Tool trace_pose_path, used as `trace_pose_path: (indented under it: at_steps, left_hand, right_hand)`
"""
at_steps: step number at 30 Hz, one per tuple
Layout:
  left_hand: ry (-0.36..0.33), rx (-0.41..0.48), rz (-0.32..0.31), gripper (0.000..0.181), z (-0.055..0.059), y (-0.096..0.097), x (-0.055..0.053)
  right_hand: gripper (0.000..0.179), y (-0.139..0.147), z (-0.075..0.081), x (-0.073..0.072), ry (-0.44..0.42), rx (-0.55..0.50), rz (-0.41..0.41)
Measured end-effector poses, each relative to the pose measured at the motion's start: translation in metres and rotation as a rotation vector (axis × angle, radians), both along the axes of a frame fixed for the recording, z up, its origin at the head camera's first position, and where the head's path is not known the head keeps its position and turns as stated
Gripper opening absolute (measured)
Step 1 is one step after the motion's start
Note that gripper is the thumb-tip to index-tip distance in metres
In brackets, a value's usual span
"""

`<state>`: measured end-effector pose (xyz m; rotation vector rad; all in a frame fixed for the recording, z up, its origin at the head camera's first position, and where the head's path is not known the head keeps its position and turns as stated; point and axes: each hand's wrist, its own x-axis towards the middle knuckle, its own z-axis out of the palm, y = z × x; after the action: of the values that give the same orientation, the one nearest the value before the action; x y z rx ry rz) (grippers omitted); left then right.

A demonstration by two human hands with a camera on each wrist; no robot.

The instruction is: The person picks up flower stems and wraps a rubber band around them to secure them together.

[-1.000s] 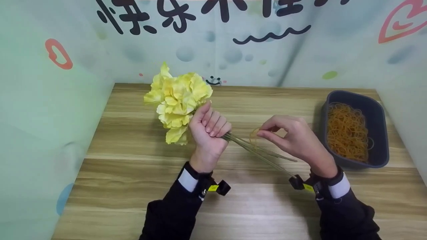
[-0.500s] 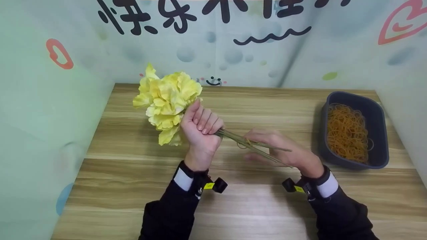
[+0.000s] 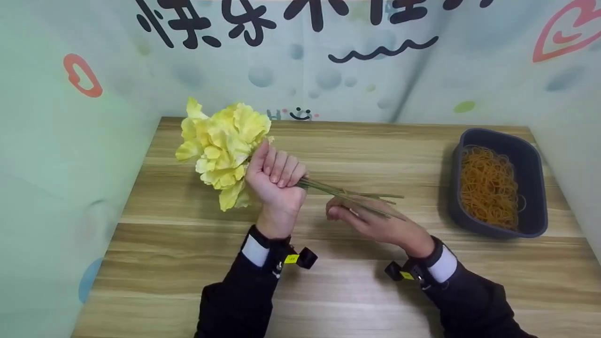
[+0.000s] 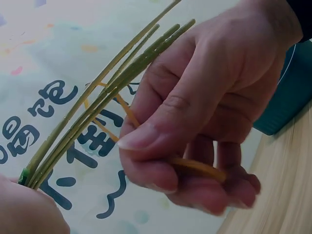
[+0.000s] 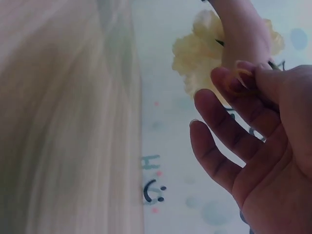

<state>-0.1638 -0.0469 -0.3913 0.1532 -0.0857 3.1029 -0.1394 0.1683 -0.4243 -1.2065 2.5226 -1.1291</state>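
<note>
My left hand (image 3: 277, 180) grips a bunch of yellow artificial flowers (image 3: 225, 145) by the upper stems, the blooms pointing to the back left. Thin green stems (image 4: 105, 95) stick out of the fist toward the right. Under them in the head view lies my right hand (image 3: 375, 220). Its thumb and index finger pinch a rubber band (image 4: 127, 109), which the left wrist view shows looped around the stems and drawn toward the fingers. The other fingers of the right hand (image 5: 243, 131) are spread and slightly bent in the right wrist view.
A dark blue plastic bin (image 3: 533, 188) stands at the right of the wooden table (image 3: 357, 291), with a heap of rubber bands (image 3: 490, 188) inside. Printed cloth walls (image 3: 291, 70) rise behind the table and at both sides.
The left hand has moved left with the flowers. The right hand has gone from right of the stems to beneath them, and the rubber band now loops the stems.
</note>
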Motion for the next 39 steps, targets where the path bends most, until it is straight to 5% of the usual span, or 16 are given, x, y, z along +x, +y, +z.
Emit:
trace_pose_path:
  at_steps: [8,15,21,29,33,39]
  left_hand:
    - [0.015,-0.029,0.046,0.073,-0.004,0.000,-0.002]
    - [-0.020,-0.162,0.156,0.072,-0.009,0.000,-0.006]
    - [-0.046,-0.232,0.215,0.071,-0.013,0.000,-0.009]
    - [-0.053,-0.320,0.143,0.062,-0.009,0.005,-0.005]
    - [-0.025,-0.359,0.081,0.062,-0.007,0.004,-0.005]
    - [0.021,-0.368,-0.024,0.068,-0.008,0.002,-0.006]
  right_hand:
    - [0.028,-0.016,0.003,0.013,-0.163,0.060,-0.014]
    - [0.023,-0.019,0.020,0.032,-0.019,0.143,-0.063]
    - [0.019,-0.013,0.039,0.047,0.082,0.086,-0.072]
    - [0.008,0.004,0.045,0.036,0.280,-0.118,-0.178]
    - [0.007,0.011,0.046,0.030,0.294,-0.151,-0.226]
    - [0.004,0.019,0.048,0.019,0.443,-0.156,-0.259]
